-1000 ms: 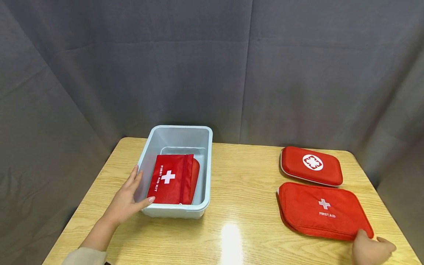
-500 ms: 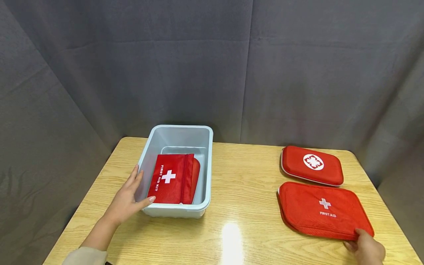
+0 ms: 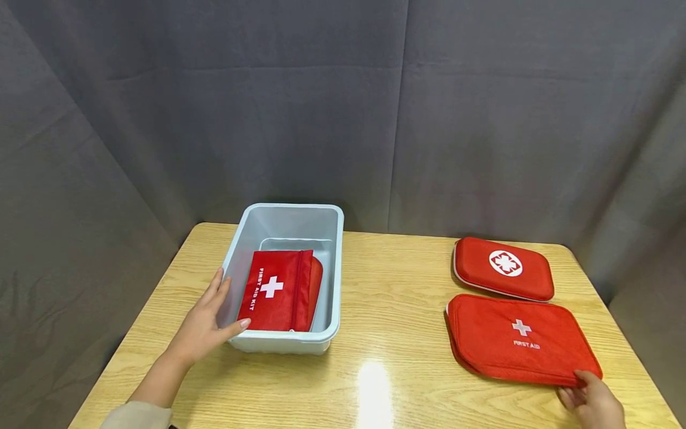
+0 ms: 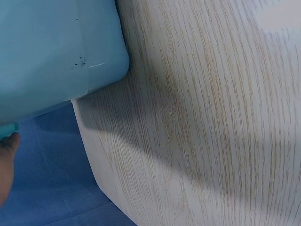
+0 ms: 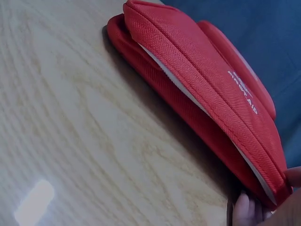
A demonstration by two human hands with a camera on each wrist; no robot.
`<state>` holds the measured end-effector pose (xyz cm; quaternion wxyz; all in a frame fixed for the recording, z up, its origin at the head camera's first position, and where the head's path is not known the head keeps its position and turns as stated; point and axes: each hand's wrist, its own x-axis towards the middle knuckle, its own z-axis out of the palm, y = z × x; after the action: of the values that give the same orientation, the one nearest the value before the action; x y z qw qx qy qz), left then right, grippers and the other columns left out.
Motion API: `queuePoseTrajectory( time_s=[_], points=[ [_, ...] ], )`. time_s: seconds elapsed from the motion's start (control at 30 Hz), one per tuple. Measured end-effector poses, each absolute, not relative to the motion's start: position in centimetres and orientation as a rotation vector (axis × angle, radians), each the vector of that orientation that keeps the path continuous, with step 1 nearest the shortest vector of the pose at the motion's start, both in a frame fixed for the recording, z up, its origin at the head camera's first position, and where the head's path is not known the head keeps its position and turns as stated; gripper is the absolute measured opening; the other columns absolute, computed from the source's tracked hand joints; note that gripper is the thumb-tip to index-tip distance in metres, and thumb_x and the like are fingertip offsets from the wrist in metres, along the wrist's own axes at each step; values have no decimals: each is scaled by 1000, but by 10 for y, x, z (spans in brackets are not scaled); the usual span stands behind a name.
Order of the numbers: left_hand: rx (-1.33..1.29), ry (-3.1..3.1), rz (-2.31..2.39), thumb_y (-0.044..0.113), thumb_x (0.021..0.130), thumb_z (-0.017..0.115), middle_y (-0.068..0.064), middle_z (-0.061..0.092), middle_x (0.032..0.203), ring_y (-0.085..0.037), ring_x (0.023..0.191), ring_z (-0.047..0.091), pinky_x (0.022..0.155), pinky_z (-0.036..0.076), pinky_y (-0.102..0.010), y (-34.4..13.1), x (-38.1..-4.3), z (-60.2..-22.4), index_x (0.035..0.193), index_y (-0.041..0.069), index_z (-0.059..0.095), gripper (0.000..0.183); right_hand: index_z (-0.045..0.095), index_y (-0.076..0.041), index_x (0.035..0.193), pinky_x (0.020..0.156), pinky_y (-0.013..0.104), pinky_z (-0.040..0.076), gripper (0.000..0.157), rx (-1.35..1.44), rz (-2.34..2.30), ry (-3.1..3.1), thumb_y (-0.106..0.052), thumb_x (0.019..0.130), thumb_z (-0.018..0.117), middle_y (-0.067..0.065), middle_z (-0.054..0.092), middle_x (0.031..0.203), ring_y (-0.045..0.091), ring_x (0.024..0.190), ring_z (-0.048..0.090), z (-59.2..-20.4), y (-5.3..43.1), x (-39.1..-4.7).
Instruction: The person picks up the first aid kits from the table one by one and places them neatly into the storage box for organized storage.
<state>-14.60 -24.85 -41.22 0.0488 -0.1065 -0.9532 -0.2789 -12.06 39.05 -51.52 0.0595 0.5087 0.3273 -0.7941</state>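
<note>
My left hand (image 3: 200,328) rests at the near left corner of a pale blue plastic bin (image 3: 334,274), fingers spread along the side rim and thumb extended over the front rim. In the bin, a red first aid kit pouch (image 3: 281,298) with a white cross lies on another red case (image 3: 316,280). My right hand (image 3: 595,402) pinches the near right corner of a larger red first aid pouch (image 3: 482,333), thumb on top and fingers underneath. The right wrist view shows this pouch (image 5: 207,89) from its zipped side, with my fingertips (image 5: 242,207) under its corner.
Behind the larger pouch lies a red hard-shell case (image 3: 471,262) with a white round emblem. Both stand at the right of the wooden table (image 3: 402,310). A grey curtain (image 3: 300,119) hangs along the back and sides.
My right hand has turned and taken hold of the larger pouch's corner, its fingers now under it. That pouch has shifted slightly. The left hand stays at the bin.
</note>
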Motion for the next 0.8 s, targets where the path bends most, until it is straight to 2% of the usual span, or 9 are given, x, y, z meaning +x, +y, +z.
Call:
queuePoseTrajectory(
  time_s=[0.1, 0.13, 0.2, 0.3, 0.33, 0.4, 0.5, 0.7, 0.8],
  points=[
    [-329, -2910, -838, 40, 73, 63, -14, 10, 142, -38, 122, 21, 82, 37, -53, -249, -146, -412, 134, -3, 23, 84, 20, -44, 119, 56, 38, 48, 45, 1480, -2521, 746, -24, 88, 46, 2, 53, 63, 9, 70, 55, -531, 402, -124],
    [-331, -2911, -832, 40, 73, 63, -14, 10, 142, -38, 122, 21, 82, 37, -53, -249, -146, -412, 134, -3, 23, 84, 14, -45, 123, 62, 43, 48, 52, 1438, -2573, 656, -23, 88, 46, 4, 56, 75, 13, 81, 55, -536, 406, -125],
    [-336, -2914, -812, 40, 74, 62, -14, 10, 142, -38, 122, 21, 82, 37, -53, -249, -147, -412, 134, -3, 24, 84, 5, -47, 128, 71, 52, 43, 62, 1360, -2658, 483, -24, 88, 46, 2, 56, 89, 14, 103, 47, -545, 410, -126],
    [-346, -2914, -783, 40, 74, 62, -15, 10, 142, -38, 122, 22, 83, 36, -54, -249, -147, -413, 134, -3, 24, 83, 3, -50, 128, 84, 56, 32, 62, 1267, -2741, 351, -24, 89, 45, -7, 54, 98, 8, 115, 31, -551, 411, -126],
    [-349, -2914, -775, 40, 74, 62, -15, 10, 142, -38, 122, 22, 83, 36, -54, -249, -148, -413, 134, -3, 24, 83, 4, -50, 127, 87, 55, 29, 62, 1248, -2756, 334, -24, 89, 45, -7, 53, 99, 8, 115, 31, -552, 410, -125],
    [-354, -2912, -765, 40, 74, 61, -15, 10, 142, -39, 122, 22, 84, 35, -54, -249, -148, -413, 133, -3, 25, 82, 8, -51, 127, 87, 54, 30, 60, 1243, -2766, 323, -25, 89, 47, -5, 58, 87, 11, 109, 40, -550, 408, -124],
    [-354, -2913, -755, 40, 74, 61, -15, 10, 142, -38, 122, 22, 85, 34, -54, -250, -148, -413, 133, -4, 25, 82, 9, -51, 126, 91, 49, 27, 60, 1216, -2788, 258, -27, 88, 49, -4, 58, 86, 12, 105, 45, -543, 401, -121],
    [-356, -2909, -758, 39, 75, 61, -16, 11, 142, -38, 122, 21, 85, 33, -54, -249, -149, -412, 133, -4, 25, 81, 14, -52, 121, 93, 45, 29, 51, 1198, -2778, 91, -36, 85, 46, -4, 58, 91, 14, 96, 52, -530, 390, -116],
    [-359, -2907, -764, 39, 75, 61, -16, 11, 142, -38, 122, 21, 85, 34, -54, -249, -150, -412, 133, -4, 25, 81, 24, -50, 115, 94, 42, 28, 42, 1178, -2795, 13, -37, 83, 48, -4, 59, 92, 14, 93, 53, -528, 386, -115]
  ],
)
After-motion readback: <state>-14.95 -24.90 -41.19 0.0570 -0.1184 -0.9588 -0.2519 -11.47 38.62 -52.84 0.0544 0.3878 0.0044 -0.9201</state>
